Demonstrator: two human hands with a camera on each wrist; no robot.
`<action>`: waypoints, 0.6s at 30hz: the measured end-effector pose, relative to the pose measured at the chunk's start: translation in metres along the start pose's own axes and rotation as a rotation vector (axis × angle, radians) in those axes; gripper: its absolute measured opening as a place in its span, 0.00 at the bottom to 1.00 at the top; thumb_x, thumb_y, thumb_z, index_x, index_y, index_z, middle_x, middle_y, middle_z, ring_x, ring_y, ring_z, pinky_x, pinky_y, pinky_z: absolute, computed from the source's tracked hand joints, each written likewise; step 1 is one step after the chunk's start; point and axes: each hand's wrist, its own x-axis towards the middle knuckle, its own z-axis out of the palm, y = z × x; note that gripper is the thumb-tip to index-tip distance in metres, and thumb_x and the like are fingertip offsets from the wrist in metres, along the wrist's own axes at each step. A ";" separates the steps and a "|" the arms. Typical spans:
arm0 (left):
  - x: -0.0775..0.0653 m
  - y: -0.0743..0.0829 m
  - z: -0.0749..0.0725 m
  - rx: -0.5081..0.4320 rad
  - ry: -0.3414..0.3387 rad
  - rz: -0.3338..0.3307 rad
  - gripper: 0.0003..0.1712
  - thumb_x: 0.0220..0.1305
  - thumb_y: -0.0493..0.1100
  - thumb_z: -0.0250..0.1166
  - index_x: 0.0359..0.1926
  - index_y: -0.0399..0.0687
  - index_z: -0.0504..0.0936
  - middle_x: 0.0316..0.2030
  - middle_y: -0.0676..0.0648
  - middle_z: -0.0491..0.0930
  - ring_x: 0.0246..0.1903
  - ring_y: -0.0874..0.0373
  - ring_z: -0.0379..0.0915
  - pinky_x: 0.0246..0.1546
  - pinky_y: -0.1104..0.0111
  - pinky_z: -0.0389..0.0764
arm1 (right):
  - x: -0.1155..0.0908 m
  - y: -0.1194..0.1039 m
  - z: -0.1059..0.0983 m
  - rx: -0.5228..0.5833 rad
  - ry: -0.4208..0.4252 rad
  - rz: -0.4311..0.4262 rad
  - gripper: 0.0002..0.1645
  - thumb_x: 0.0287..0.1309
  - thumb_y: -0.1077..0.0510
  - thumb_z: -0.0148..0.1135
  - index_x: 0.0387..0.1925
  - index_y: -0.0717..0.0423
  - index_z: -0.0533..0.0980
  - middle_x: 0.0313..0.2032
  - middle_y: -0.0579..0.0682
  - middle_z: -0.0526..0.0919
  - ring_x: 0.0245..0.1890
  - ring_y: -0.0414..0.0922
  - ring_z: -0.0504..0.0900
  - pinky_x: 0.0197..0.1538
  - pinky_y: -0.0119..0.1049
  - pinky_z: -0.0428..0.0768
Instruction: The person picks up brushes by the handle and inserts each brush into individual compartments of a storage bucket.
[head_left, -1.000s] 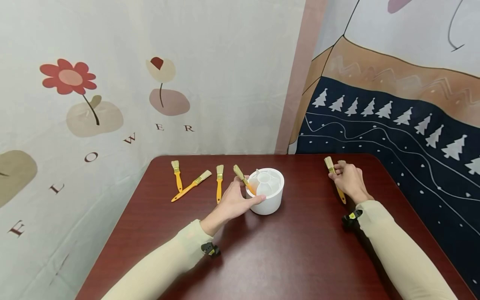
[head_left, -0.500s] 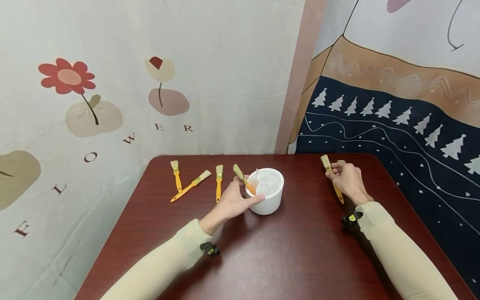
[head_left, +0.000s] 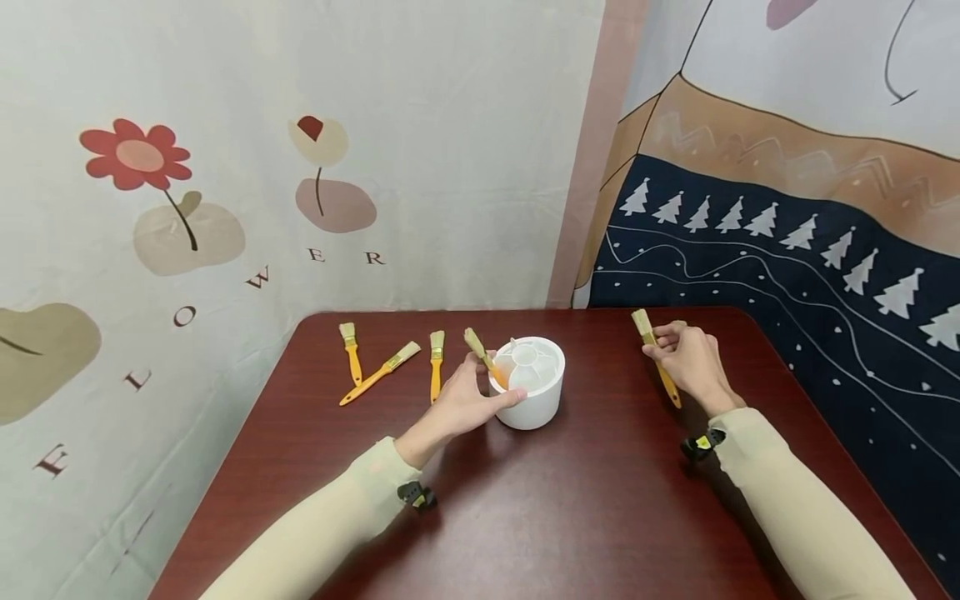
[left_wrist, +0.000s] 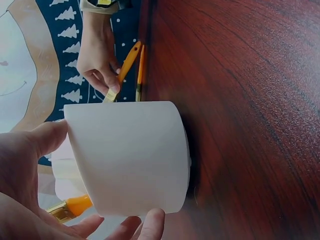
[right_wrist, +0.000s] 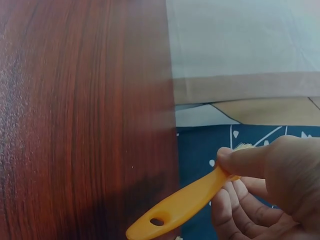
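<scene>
While left hand [head_left: 457, 403] grips white cup [head_left: 536, 407], right hand [head_left: 692, 360] pinches paintbrush [head_left: 669, 387]

Loading the cup seems in hand: a second brush [head_left: 477, 345] leans inside. Next likely calls for bringing the paintbrush from the table's [head_left: 540, 517] right side, handle down.

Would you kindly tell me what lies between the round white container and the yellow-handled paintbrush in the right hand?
In the head view, that stretch is bare red-brown tabletop, from the white container to the yellow-handled paintbrush.
</scene>
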 end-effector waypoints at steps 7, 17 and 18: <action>0.001 -0.001 -0.002 -0.029 -0.024 -0.003 0.51 0.69 0.57 0.84 0.83 0.47 0.71 0.74 0.40 0.84 0.71 0.43 0.86 0.77 0.42 0.80 | -0.005 -0.012 -0.005 0.024 0.014 -0.014 0.25 0.74 0.56 0.82 0.62 0.69 0.88 0.49 0.68 0.96 0.46 0.63 0.96 0.37 0.22 0.81; 0.003 -0.002 -0.006 -0.070 -0.080 -0.004 0.53 0.72 0.54 0.82 0.87 0.45 0.67 0.75 0.37 0.83 0.74 0.41 0.85 0.80 0.41 0.77 | -0.012 -0.033 -0.009 0.044 0.008 -0.038 0.19 0.72 0.54 0.85 0.54 0.63 0.91 0.50 0.67 0.94 0.44 0.60 0.96 0.38 0.25 0.83; 0.002 -0.002 -0.006 -0.077 -0.087 -0.004 0.53 0.72 0.53 0.82 0.88 0.44 0.67 0.75 0.37 0.83 0.74 0.40 0.85 0.80 0.40 0.77 | -0.013 -0.034 -0.009 0.044 0.005 -0.041 0.19 0.72 0.53 0.85 0.53 0.63 0.91 0.50 0.66 0.93 0.45 0.60 0.96 0.38 0.25 0.83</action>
